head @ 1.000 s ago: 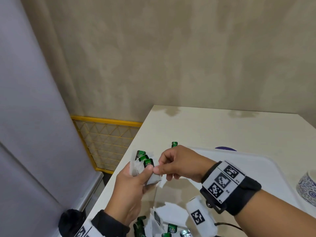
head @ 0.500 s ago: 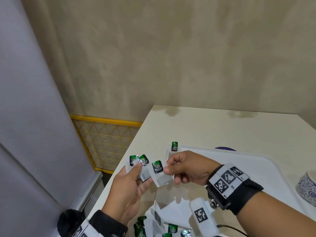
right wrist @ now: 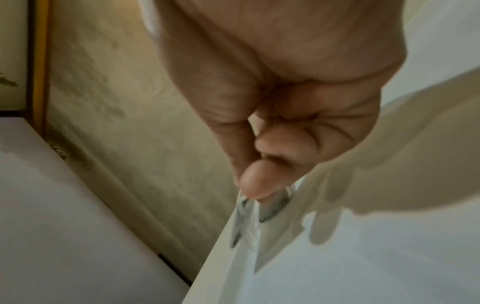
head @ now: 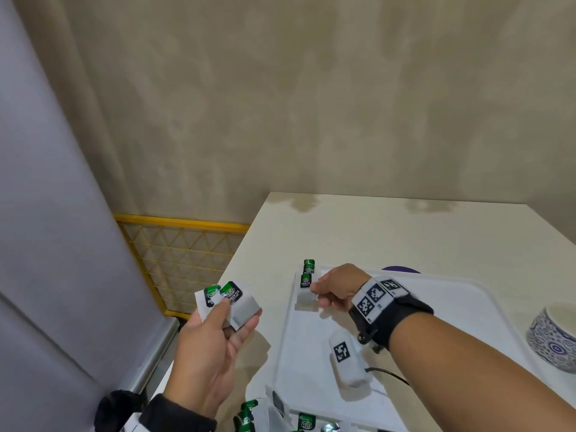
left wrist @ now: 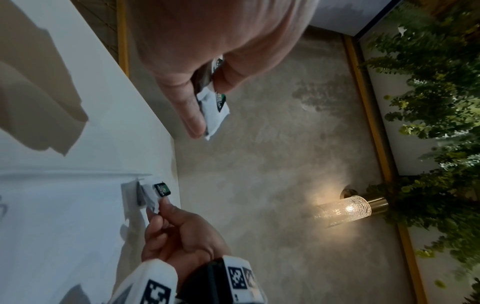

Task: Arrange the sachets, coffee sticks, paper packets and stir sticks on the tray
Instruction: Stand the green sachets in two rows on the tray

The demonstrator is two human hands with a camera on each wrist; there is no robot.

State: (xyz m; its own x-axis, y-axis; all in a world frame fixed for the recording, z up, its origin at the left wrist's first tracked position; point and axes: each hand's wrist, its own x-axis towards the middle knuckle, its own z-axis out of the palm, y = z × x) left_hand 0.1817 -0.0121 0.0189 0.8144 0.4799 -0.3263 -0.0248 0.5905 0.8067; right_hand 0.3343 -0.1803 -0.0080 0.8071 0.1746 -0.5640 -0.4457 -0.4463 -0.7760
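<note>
My left hand (head: 230,313) holds a small fan of white green-tea sachets (head: 229,299) with green labels, thumb on top, left of the white tray (head: 467,294). In the left wrist view the same sachets (left wrist: 215,105) are pinched between thumb and fingers. My right hand (head: 324,291) pinches one sachet (head: 304,289) at the tray's far left corner, beside another sachet (head: 309,265) lying there. In the right wrist view the fingertips (right wrist: 257,183) grip the sachet (right wrist: 249,214) against the tray rim.
More green-labelled sachets (head: 249,416) lie in a heap at the table's near edge. A blue-and-white patterned bowl (head: 551,338) stands right of the tray. A purple object (head: 400,269) peeks from behind the tray. A yellow-framed mesh panel (head: 180,260) stands left of the table.
My right hand pulled one sachet out of the left hand's bundle and carried it right and forward to the tray's far left corner. The left hand lowered slightly with the remaining sachets.
</note>
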